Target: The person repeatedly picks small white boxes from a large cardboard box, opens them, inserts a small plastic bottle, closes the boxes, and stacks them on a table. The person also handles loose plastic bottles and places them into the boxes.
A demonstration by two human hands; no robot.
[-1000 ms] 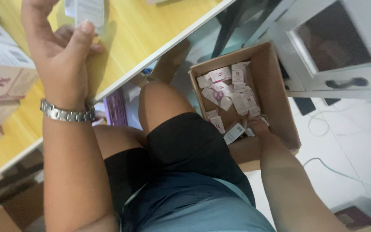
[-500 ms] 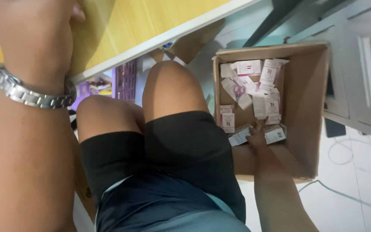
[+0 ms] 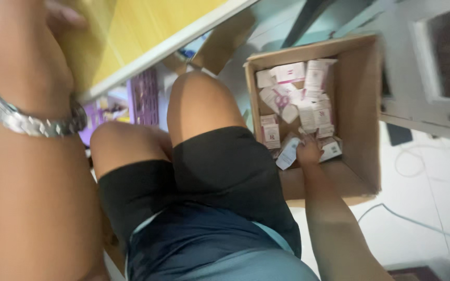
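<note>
Packets [image 3: 298, 101], small and white with pink marks, lie loose in a brown carton [image 3: 363, 109] that stands on the pale floor [image 3: 428, 208] at the person's right side. They fill the far half and the middle of the carton; the near part of its bottom is bare cardboard. The right hand [image 3: 308, 151] is down inside the carton, at the near edge of the pile, and the forearm reaches to it from the lower right. Its fingers are closed around 1 white packet [image 3: 288, 154], which is tilted and touches the carton's left wall; the picture is blurred here, so it seems to be a grip, but I cannot tell how firm. Another packet [image 3: 331, 151] lies just beside the hand on its right.

The left hand [image 3: 22, 41] is raised at the upper left, over the yellow table [image 3: 131, 31]. It is very close to the camera and blurred, and I cannot tell if it holds something or how wide it is. A metal watch [image 3: 32, 122] sits on the left wrist.

Between the 2 arms are the bare knees and black shorts [image 3: 209, 171]. Under the table edge a purple crate [image 3: 144, 96] is partly seen. Thin cables [image 3: 417, 166] lie on the floor right of the carton.
</note>
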